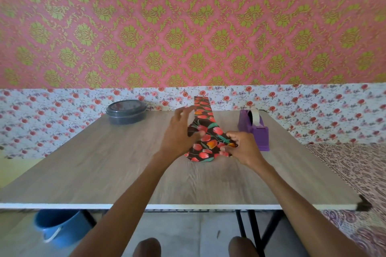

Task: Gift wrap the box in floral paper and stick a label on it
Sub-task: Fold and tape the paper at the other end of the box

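Note:
Dark floral paper (205, 134) with red and orange flowers lies on the wooden table (104, 162), wrapped over a low shape; the box itself is hidden under it. A strip of the paper stands up toward the back wall. My left hand (179, 131) rests on the paper's left side with fingers spread and fairly straight. My right hand (238, 148) pinches the paper's right edge between thumb and fingertips. No label shows.
A purple tape dispenser (253, 128) with a white roll stands just right of the paper. A grey lidded round container (126, 111) sits at the back left. Below the table's front edge are a blue bucket (57, 227) and black table legs.

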A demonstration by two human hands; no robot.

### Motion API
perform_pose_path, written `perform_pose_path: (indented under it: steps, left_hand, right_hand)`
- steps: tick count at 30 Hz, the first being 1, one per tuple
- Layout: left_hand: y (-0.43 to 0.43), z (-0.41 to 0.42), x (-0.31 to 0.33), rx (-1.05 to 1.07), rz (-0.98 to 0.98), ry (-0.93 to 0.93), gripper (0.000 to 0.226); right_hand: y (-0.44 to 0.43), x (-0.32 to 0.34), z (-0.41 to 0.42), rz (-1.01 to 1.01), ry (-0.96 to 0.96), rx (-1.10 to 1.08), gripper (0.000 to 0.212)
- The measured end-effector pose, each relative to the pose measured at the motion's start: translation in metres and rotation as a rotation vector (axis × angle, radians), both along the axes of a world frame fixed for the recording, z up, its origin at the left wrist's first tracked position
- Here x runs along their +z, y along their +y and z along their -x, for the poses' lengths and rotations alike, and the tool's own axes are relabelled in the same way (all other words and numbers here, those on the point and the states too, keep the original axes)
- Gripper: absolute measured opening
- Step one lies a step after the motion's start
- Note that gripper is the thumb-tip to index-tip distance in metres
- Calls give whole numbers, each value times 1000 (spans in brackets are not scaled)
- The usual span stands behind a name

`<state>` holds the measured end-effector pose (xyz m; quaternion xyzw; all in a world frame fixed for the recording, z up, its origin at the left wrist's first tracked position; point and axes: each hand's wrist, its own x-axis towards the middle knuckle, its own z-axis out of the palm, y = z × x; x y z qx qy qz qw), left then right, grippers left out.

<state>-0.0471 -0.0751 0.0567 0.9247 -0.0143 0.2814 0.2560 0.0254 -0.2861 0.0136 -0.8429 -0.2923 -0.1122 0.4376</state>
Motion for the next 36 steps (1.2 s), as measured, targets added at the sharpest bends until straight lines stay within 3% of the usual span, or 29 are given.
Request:
perform_pose_path:
  steps: [4,6,12,18,26,30,36]
  left_hand:
    - [-16,-13,5,-113,-517,-213,45]
    - [-21,-21,2,-177,-627,-249,33]
    - [-27,-32,10,-144,-398,-270,9]
    - [-33,-38,8,-149,-290,-237,11]
    - [-31,-42,7,-150,-231,-215,16]
    - [-29,-41,9,-173,-209,-192,13]
    - [-31,-39,12,-172,-199,-165,12]
  right_hand:
    - [2,1,1,-9,-40,31,33]
    - [-2,-1,3,-33,-42,18,45]
    - [-29,-21,14,-236,57,24,46]
    - [-44,-16,16,-144,145,114,51]
    - [-49,-8,18,-77,179,217,40]
    - [-50,-3,22,-8,85,238,24]
    - [-41,0,24,51,-21,165,30]
